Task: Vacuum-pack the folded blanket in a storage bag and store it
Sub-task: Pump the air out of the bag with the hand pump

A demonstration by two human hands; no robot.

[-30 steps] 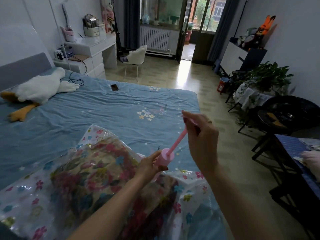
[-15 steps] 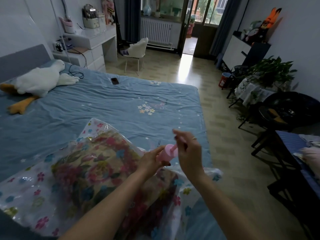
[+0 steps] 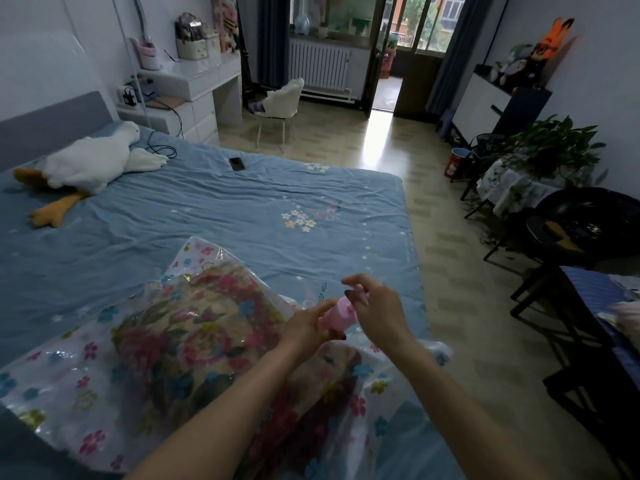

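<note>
A clear storage bag (image 3: 104, 382) printed with small flowers is lying on the near end of the bed (image 3: 207, 216), and the folded blanket (image 3: 194, 344), with its big floral pattern, is sitting inside it. A pink hand pump (image 3: 337, 315) is standing on the bag near its right side, tilted a little toward the left hand.

The left hand (image 3: 304, 332) is gripping the pump's barrel, its fingers curling around the pink body from the left. The right hand (image 3: 375, 311) is sitting over the top of the pump; its fingers are bending down around the upper end, where the handle is mostly hidden under them, so how firmly they are pinching it is hard to tell. Both forearms are reaching in from the bottom edge over the bag.

Farther up the blue sheet a white stuffed goose (image 3: 90, 164) is lying near the headboard, and a dark phone (image 3: 237, 164) is resting near the far edge. A white desk (image 3: 194, 81) is standing against the wall, with a white chair (image 3: 282, 102) beside it.
</note>
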